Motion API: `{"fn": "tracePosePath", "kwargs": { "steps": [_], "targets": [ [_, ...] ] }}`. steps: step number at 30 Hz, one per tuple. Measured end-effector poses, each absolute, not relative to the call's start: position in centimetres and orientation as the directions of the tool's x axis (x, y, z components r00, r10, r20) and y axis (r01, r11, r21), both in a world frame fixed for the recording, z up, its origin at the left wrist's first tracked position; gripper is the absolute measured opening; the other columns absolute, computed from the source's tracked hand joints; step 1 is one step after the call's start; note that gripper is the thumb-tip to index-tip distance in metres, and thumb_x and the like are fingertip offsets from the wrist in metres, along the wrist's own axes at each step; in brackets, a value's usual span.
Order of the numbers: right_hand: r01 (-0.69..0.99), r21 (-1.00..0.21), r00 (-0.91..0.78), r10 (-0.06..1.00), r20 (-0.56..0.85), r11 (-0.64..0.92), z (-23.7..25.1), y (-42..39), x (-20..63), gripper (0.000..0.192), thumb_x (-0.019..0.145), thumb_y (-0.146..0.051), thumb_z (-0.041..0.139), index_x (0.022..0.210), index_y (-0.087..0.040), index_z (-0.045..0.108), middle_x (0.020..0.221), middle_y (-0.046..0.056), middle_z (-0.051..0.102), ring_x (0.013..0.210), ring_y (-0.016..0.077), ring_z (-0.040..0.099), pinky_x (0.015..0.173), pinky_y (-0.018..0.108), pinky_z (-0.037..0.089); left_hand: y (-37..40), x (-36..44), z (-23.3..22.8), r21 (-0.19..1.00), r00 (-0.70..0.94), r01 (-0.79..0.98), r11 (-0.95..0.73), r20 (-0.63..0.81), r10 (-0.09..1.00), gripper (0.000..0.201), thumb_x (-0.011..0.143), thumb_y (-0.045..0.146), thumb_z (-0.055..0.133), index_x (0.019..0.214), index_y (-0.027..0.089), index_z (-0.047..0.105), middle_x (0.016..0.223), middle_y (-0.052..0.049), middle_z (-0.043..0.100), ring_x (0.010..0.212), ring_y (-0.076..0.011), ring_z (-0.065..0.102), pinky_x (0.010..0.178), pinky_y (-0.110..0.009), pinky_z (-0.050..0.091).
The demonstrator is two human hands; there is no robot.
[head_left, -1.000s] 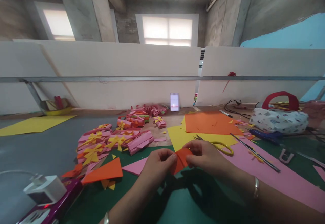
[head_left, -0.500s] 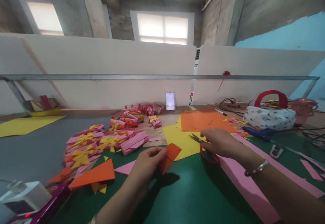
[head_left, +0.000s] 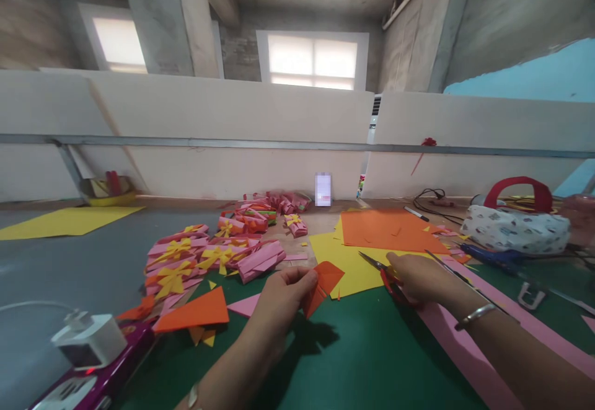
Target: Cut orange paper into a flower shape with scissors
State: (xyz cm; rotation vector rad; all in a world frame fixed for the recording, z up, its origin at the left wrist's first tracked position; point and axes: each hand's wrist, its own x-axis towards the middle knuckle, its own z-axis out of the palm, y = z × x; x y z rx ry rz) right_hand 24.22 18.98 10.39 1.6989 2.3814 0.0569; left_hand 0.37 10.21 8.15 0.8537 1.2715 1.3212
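My left hand (head_left: pixel 290 289) pinches a folded piece of orange paper (head_left: pixel 324 284) between thumb and fingers, above the green mat (head_left: pixel 353 348). My right hand (head_left: pixel 411 276) is closed at the red handles of a pair of scissors (head_left: pixel 372 261). Their blades point left over the yellow sheet (head_left: pixel 325 252), slightly apart. An orange sheet (head_left: pixel 381 229) overlaps the yellow one. Left of my left hand lie a folded orange piece (head_left: pixel 198 312) and a pink paper point (head_left: pixel 244 304). Under my right forearm runs a long pink strip (head_left: pixel 458 348).
Pink paper bundles with yellow bows (head_left: pixel 186 264) are heaped at the left. A purple power strip (head_left: pixel 132 348) carries a white charger (head_left: pixel 90 338). At the right are a glue gun (head_left: pixel 493 255), a patterned bag (head_left: pixel 515 227) and cables. A phone (head_left: pixel 323 189) stands at the back.
My right hand has lowered and its fingers have curled in at the scissors' handles. The left hand still holds the orange paper. The view has shifted to the left.
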Motion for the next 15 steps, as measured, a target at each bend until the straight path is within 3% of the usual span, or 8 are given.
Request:
{"fn": "tracePosePath", "kwargs": {
  "steps": [3, 9, 13, 15],
  "targets": [
    [0.934, 0.15, -0.306, 0.943, -0.132, 0.324, 10.5, 19.0, 24.2, 0.018, 0.09, -0.026, 0.05, 0.101, -0.015, 0.059, 0.09, 0.006, 0.064, 0.079, 0.0192, 0.061, 0.065, 0.032, 0.046, 10.2, 0.3, 8.3, 0.972, -0.194, -0.208, 0.11, -0.151, 0.969, 0.026, 0.058, 0.037, 0.074, 0.067, 0.015, 0.064, 0.059, -0.002, 0.062, 0.05, -0.0102, 0.049, 0.048, -0.022, 0.033],
    [0.929, 0.105, -0.342, 0.931, -0.129, 0.356, 9.8, 18.5, 23.8, 0.019, 0.075, -0.009, 0.052, 0.088, -0.016, 0.063, 0.083, 0.011, 0.067, 0.076, 0.0278, 0.063, 0.053, 0.029, 0.032, 10.5, 0.0, 8.3, 0.972, -0.226, -0.209, 0.106, -0.153, 0.962, 0.026, 0.059, 0.035, 0.075, 0.072, 0.014, 0.068, 0.06, -0.002, 0.062, 0.048, -0.0075, 0.044, 0.047, -0.021, 0.029],
    [0.952, 0.031, -0.302, 0.95, -0.083, 0.305, 9.7, 19.4, 24.1, 0.014, 0.074, -0.013, 0.054, 0.084, -0.013, 0.063, 0.083, 0.016, 0.066, 0.077, 0.0311, 0.062, 0.054, 0.031, 0.033, 10.7, -0.1, 8.2, 0.968, -0.227, -0.221, 0.12, -0.171, 0.959, 0.029, 0.055, 0.036, 0.077, 0.071, 0.014, 0.068, 0.063, -0.004, 0.065, 0.052, -0.0095, 0.049, 0.05, -0.021, 0.032],
    [0.959, -0.039, -0.283, 0.957, -0.067, 0.281, 10.9, 19.6, 24.7, 0.021, 0.073, -0.015, 0.056, 0.092, -0.012, 0.063, 0.083, 0.014, 0.065, 0.077, 0.0297, 0.061, 0.055, 0.031, 0.036, 10.8, -0.2, 8.1, 0.962, -0.219, -0.24, 0.128, -0.182, 0.959, 0.029, 0.054, 0.036, 0.077, 0.07, 0.014, 0.068, 0.065, -0.005, 0.067, 0.055, -0.0111, 0.053, 0.052, -0.022, 0.035]
  ]
}}
